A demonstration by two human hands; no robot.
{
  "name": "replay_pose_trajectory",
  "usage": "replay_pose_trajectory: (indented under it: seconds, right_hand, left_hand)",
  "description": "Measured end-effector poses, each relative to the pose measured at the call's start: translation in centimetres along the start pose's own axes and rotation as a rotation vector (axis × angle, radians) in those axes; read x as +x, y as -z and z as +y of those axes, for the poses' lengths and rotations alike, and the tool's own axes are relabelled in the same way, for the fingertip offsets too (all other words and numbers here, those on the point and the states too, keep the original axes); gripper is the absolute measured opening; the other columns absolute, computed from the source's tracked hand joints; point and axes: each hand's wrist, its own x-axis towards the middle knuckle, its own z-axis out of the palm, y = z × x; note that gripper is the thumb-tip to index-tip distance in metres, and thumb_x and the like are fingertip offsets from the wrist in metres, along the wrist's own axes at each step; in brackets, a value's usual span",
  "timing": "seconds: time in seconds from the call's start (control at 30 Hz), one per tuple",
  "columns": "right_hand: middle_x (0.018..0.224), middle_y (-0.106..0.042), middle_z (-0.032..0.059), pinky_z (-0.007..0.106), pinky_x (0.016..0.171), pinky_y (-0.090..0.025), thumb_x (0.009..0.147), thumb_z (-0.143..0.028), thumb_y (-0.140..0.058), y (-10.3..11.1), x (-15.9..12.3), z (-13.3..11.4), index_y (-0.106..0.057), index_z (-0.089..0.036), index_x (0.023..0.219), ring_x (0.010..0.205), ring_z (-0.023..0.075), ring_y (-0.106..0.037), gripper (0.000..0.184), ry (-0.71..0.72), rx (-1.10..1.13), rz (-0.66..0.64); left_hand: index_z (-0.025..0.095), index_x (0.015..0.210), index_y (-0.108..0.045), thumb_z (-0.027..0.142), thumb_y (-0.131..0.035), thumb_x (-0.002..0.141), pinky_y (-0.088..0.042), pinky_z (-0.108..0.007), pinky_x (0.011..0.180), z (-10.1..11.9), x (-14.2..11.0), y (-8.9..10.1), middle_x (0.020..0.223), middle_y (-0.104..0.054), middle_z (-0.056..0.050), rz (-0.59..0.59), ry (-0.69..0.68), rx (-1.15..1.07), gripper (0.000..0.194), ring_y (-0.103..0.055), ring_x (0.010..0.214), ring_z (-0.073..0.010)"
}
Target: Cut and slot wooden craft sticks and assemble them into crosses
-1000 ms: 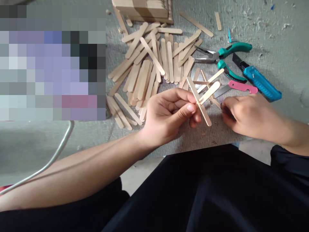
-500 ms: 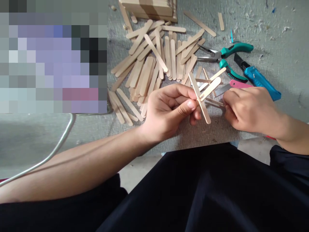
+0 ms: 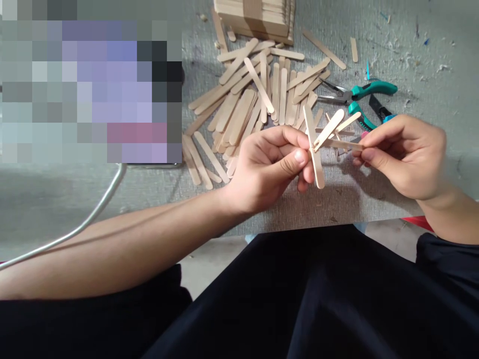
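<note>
My left hand (image 3: pixel 269 169) pinches a small frame of crossed wooden craft sticks (image 3: pixel 330 129) between thumb and fingers, near a joint on its left side. One flat stick of the frame stands almost upright just past the fingertips, and others fan out to the right. My right hand (image 3: pixel 409 157) is closed on the right end of a thin stick that runs into the frame. How that stick meets the joint is hard to make out. Behind the frame lies a heap of loose craft sticks (image 3: pixel 235 119).
Teal-handled pliers (image 3: pixel 374 89) lie beyond my right hand, beside a utility knife (image 3: pixel 378 105) that the hand partly covers. A banded block of craft sticks (image 3: pixel 252 22) sits at the back. A white cable (image 3: pixel 95 212) crosses the left side. Part of the view is pixelated.
My right hand has turned and lifted, its thumb now showing against the thin stick, and it covers most of the knife. The frame has rotated slightly in my left hand. The view has shifted a little.
</note>
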Motion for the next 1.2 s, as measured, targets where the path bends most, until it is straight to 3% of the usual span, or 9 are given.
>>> replay_pose_trajectory:
  seconds: [0.13,0.37,0.6,0.87,1.03,1.2]
  right_hand:
    - [0.095,-0.087,-0.0022,0.028,0.072,-0.074,0.097,-0.019,-0.090,-0.4,0.0,0.5,-0.087,-0.030,0.105,0.077,0.0155,-0.085,0.014,0.085,0.031,0.059]
    - [0.093,-0.086,0.0001,0.031,0.071,-0.074,0.096,-0.023,-0.093,-0.6,-0.3,0.9,-0.088,-0.030,0.104,0.077,0.0178,-0.084,0.011,0.090,0.012,0.123]
    - [0.091,-0.085,-0.0033,0.026,0.068,-0.074,0.097,-0.018,-0.089,-1.3,-0.5,1.6,-0.088,-0.031,0.105,0.075,0.0151,-0.084,0.015,0.110,0.064,0.120]
    - [0.096,-0.087,-0.0032,0.032,0.068,-0.076,0.098,-0.014,-0.088,-1.2,-0.8,2.1,-0.089,-0.038,0.113,0.077,0.0190,-0.086,0.029,0.190,0.045,0.113]
    - [0.095,-0.087,-0.0043,0.024,0.069,-0.075,0.097,-0.009,-0.086,-2.1,-1.0,1.4,-0.088,-0.033,0.112,0.077,0.0155,-0.087,0.028,0.138,0.160,0.068]
    - [0.099,-0.089,-0.0036,0.018,0.073,-0.075,0.096,-0.002,-0.085,-3.4,-1.5,1.0,-0.089,-0.030,0.112,0.079,0.0140,-0.088,0.032,0.164,0.163,0.110]
  left_hand:
    - [0.021,0.091,-0.071,0.052,-0.100,0.087,-0.056,-0.024,0.042,0.1,0.1,0.1,0.062,-0.069,0.001,-0.016,-0.021,-0.003,0.043,-0.070,0.053,-0.0164]
    - [0.020,0.092,-0.070,0.048,-0.100,0.089,-0.058,-0.024,0.044,-0.1,0.3,0.0,0.063,-0.071,0.000,-0.039,-0.017,-0.046,0.041,-0.072,0.054,-0.0164]
    - [0.017,0.095,-0.069,0.038,-0.099,0.091,-0.056,-0.017,0.044,0.2,0.2,-0.3,0.064,-0.075,0.001,-0.075,0.048,-0.179,0.037,-0.066,0.046,-0.0103]
    - [0.017,0.093,-0.068,0.039,-0.098,0.092,-0.056,-0.014,0.045,0.5,0.3,-0.6,0.061,-0.074,0.001,-0.136,0.053,-0.178,0.038,-0.063,0.043,-0.0087]
    - [0.017,0.095,-0.066,0.037,-0.097,0.093,-0.056,-0.015,0.045,0.1,0.3,-0.7,0.062,-0.074,0.001,-0.136,0.040,-0.175,0.037,-0.065,0.045,-0.0097]
    - [0.019,0.097,-0.063,0.035,-0.094,0.097,-0.057,-0.014,0.048,-0.5,0.1,-0.3,0.064,-0.076,0.001,-0.152,0.055,-0.171,0.035,-0.068,0.047,-0.0096]
